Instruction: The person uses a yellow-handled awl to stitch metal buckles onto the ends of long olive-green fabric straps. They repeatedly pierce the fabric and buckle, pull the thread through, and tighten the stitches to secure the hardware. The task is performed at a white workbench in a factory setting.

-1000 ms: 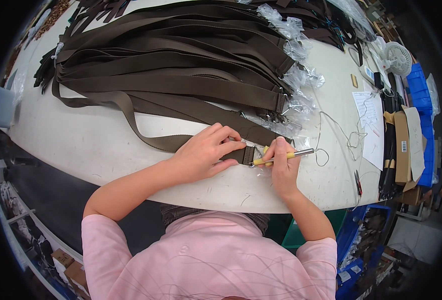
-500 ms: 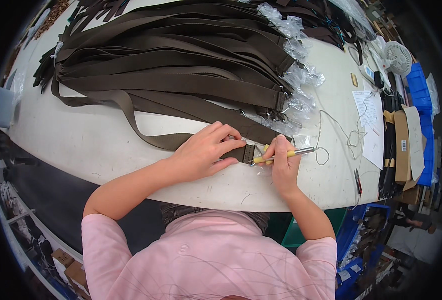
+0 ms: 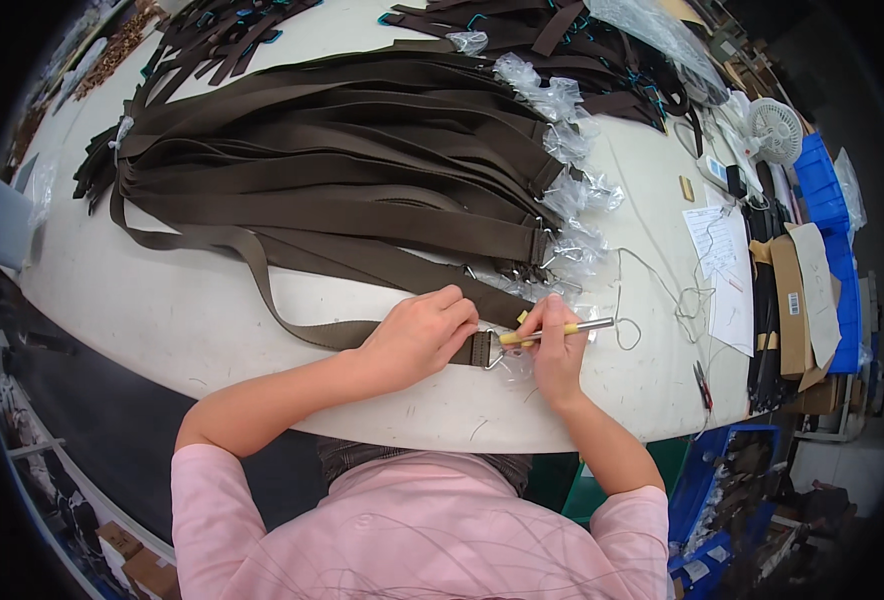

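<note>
here on the counter [image 3: 432,415], one dark strap [image 3: 337,334] curves out from the big bundle [image 3: 312,165], its stitched end and metal hook [image 3: 494,360] lying between the two hands. the right hand [image 3: 557,352] is closed round a slim yellow-and-silver tool [image 3: 592,325], yellow tip right by that hook; whether they touch, i can't tell from here. the left hand [image 3: 427,330] is curled over the strap, fingertips bunched, and whether it's pinching the webbing stays hidden. how far along? the stitching is done and the hook is on, so i'd judge this strap to be mid-treatment, the tool work unfinished. behind it the bundle lies tied at its left end, clear plastic [image 3: 572,190] crowding its right-hand ends; which of those straps are done, i can't say. and the change from half a second ago: the left fingers are drawn together, thumb no longer spread along the webbing, so more of the hook shows, while the whole view shifts and the counter sits lower in it.
</note>
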`<action>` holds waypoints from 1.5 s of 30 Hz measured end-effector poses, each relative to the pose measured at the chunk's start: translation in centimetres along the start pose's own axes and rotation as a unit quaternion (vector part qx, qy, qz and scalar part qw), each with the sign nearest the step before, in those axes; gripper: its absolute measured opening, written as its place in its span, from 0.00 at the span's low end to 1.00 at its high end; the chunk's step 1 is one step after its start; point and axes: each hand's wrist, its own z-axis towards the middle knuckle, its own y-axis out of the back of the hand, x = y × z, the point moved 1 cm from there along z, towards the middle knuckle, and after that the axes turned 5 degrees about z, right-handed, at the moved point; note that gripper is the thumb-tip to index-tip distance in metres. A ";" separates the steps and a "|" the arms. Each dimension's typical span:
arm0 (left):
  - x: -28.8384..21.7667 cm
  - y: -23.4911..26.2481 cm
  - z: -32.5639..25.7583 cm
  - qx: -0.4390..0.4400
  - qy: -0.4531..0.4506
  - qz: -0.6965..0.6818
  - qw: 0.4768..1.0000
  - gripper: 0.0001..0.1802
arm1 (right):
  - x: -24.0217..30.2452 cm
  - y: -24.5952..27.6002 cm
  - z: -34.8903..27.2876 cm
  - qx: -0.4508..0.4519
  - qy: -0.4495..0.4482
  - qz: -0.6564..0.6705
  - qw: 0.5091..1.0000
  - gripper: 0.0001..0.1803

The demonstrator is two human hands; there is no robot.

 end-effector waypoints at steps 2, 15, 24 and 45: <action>0.0 0.6 -0.1 0.015 0.027 -0.031 0.999 0.09 | -0.6 -0.2 -0.1 0.005 -0.011 0.040 0.999 0.29; -1.1 0.1 -0.2 -0.031 0.024 0.020 0.999 0.08 | 0.2 -0.5 -0.1 0.019 -0.045 0.009 0.999 0.27; -0.8 0.0 -0.1 -0.015 0.051 -0.021 0.998 0.07 | -0.5 -0.7 0.2 0.019 0.012 -0.023 0.999 0.26; -0.7 0.2 -0.1 -0.010 0.054 -0.039 0.998 0.07 | -0.5 -0.9 0.3 0.020 0.018 -0.023 0.999 0.26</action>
